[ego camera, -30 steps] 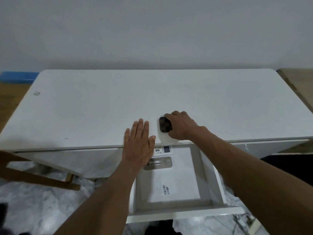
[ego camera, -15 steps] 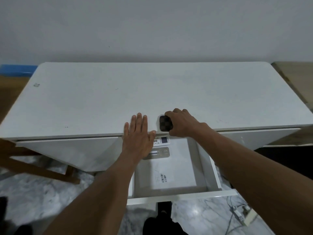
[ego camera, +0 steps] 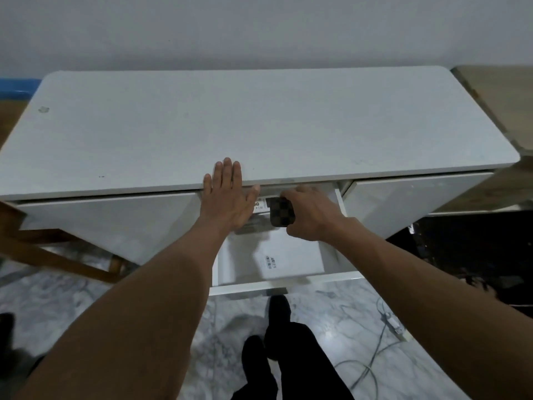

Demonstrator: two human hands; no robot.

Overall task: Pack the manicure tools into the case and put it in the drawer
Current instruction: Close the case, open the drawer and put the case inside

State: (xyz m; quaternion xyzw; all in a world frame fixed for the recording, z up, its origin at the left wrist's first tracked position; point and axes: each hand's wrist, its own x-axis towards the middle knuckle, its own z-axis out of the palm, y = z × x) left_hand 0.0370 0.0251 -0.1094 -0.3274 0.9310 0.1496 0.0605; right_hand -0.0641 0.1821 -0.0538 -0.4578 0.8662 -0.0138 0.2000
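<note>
My right hand (ego camera: 311, 213) grips a small dark checkered manicure case (ego camera: 281, 212), closed, and holds it over the back part of the open white drawer (ego camera: 285, 282), just below the desk's front edge. My left hand (ego camera: 227, 194) lies flat with fingers spread, palm down, resting on the front edge of the white desk top (ego camera: 230, 125) to the left of the case. The drawer is pulled out toward me; white paper with a barcode label (ego camera: 271, 261) lies on its floor. No loose manicure tools are in sight.
Closed white drawer fronts flank the open drawer, one on the left (ego camera: 109, 223) and one on the right (ego camera: 409, 200). A wooden chair frame (ego camera: 57, 255) stands at the left. Cables and an adapter (ego camera: 389, 321) lie on the marble floor, and my dark-clad legs (ego camera: 277, 342) are below.
My right hand carried the case off the desk top, over the edge and down into the drawer opening. My left hand stayed on the desk edge. The camera tilted down.
</note>
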